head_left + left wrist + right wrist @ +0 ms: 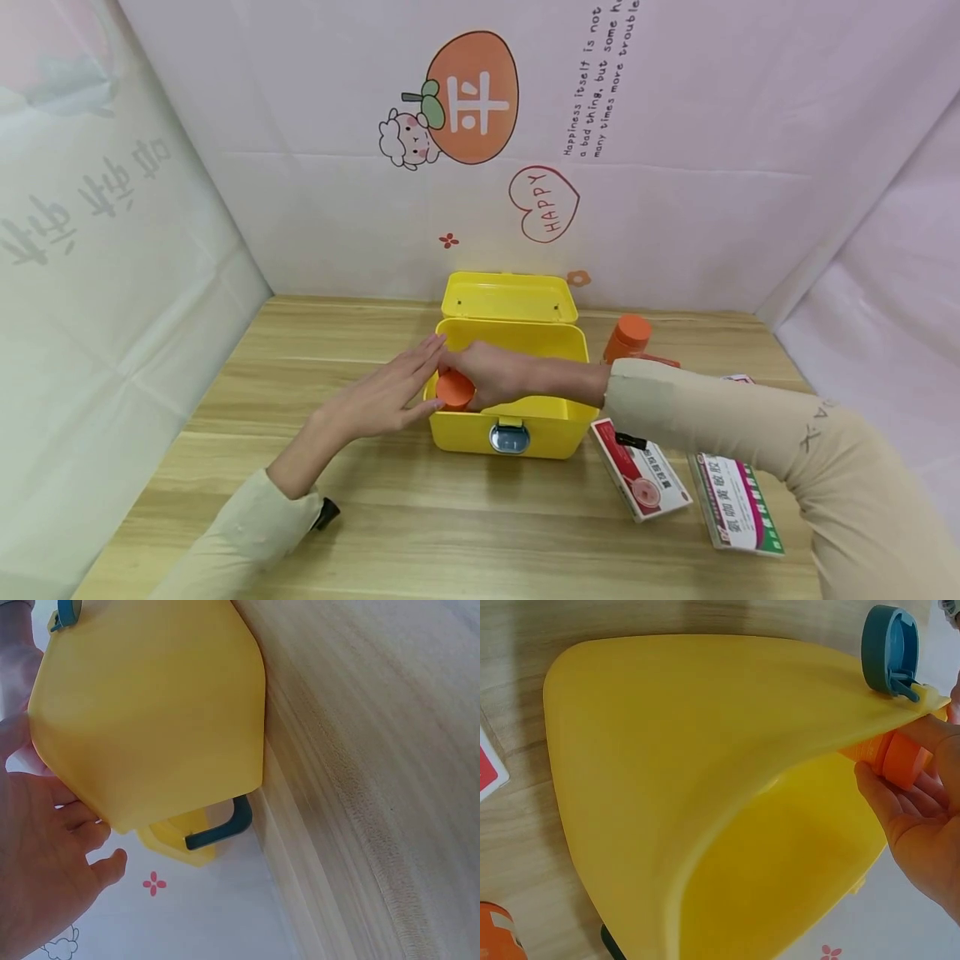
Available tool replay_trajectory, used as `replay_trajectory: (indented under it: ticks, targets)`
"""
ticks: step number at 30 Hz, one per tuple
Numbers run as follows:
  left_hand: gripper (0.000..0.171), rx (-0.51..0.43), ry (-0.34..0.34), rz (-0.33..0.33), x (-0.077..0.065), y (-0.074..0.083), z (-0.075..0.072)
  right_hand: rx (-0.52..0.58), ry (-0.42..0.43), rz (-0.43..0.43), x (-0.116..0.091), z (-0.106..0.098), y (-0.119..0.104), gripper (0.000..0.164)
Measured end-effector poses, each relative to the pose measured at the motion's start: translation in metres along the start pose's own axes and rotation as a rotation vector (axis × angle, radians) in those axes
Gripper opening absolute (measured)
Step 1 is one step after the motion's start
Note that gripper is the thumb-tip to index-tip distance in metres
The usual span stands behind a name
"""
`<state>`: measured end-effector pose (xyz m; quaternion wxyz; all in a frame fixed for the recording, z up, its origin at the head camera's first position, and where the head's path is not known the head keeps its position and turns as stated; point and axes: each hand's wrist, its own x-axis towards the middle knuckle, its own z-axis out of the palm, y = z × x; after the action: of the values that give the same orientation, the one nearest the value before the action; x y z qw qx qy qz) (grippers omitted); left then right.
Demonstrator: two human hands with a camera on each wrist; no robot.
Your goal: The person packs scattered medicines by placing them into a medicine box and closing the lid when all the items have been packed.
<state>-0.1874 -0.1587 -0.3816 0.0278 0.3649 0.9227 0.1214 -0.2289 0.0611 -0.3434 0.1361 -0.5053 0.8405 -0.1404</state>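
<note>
A yellow lidded box (465,435) stands on the wooden table with its lid (510,298) tipped back and a latch (510,437) at the front. Reaching inside from the right, my right hand (491,372) grips an orange bottle (454,389) at the box's left end. The right wrist view shows thumb and fingers around that bottle (901,760) just below its cap. My left hand (386,387) lies along the left rim, fingers fairly straight, fingertips near the right hand. In the left wrist view, this hand (52,855) is beside the box's end wall.
Right of the box, another orange bottle (628,335) stands, partly behind the right sleeve. A red and white medicine box (645,479) and a green, purple and white medicine box (738,504) lie nearer the front. Printed cloth (337,217) hangs behind the table.
</note>
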Motion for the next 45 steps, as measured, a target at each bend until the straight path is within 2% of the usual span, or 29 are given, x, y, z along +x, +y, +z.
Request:
replay_trajectory:
  ticks: [13, 19, 25, 28, 35, 45]
  targets:
    - [0.078, 0.01, -0.002, 0.0, -0.001, 0.001, -0.001, -0.067, -0.018, 0.002, 0.002, 0.001, -0.005, 0.053]
    - [0.078, 0.021, -0.008, 0.003, -0.001, 0.002, 0.0, -0.059, -0.034, 0.018, 0.001, 0.007, -0.003, 0.055]
    - [0.077, 0.009, -0.005, 0.0, 0.0, 0.002, 0.001, -0.061, -0.039, -0.011, 0.0, 0.006, -0.002, 0.055]
    - [0.077, 0.001, -0.002, -0.005, 0.0, 0.002, 0.001, -0.019, -0.046, -0.017, -0.002, 0.003, -0.002, 0.058]
    - [0.078, -0.011, -0.016, -0.021, 0.001, 0.004, 0.001, 0.098, -0.044, 0.131, -0.026, -0.016, 0.003, 0.061]
    - [0.077, -0.008, -0.029, -0.029, 0.001, 0.005, 0.0, 0.099, 0.054, 0.226, -0.06, -0.038, 0.01, 0.058]
